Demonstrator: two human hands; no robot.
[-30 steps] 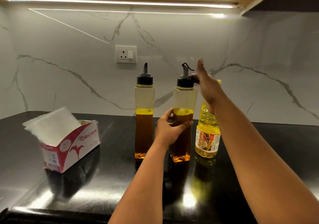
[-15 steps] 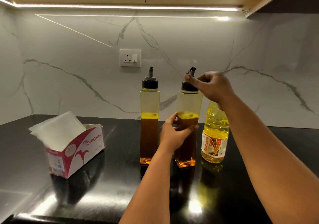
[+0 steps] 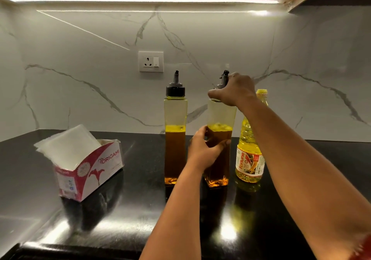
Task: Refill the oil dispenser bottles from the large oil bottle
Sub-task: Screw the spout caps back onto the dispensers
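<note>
Napkins stand out of the red tissue box (image 3: 88,169) at the far left of the black countertop (image 3: 140,219), well apart from the work. Right of it stands the first dispenser bottle (image 3: 175,137), upright, black pour cap on, about half full of dark oil. Just beside it, the second dispenser bottle (image 3: 219,139) also stands upright, its long axis vertical. The left hand (image 3: 204,151) is wrapped around its middle from the near side, fingers and thumb clamped on the body. Directly above, the right hand (image 3: 232,91) covers the spout cap (image 3: 223,79), fingers closed down over the collar; only the spout tip shows. The cap therefore lies straight up the bottle's axis from the steadying hand, so the coming twist or pull probably runs along that line. The large oil bottle (image 3: 250,151) waits capped at the right, just beside and slightly behind.
</note>
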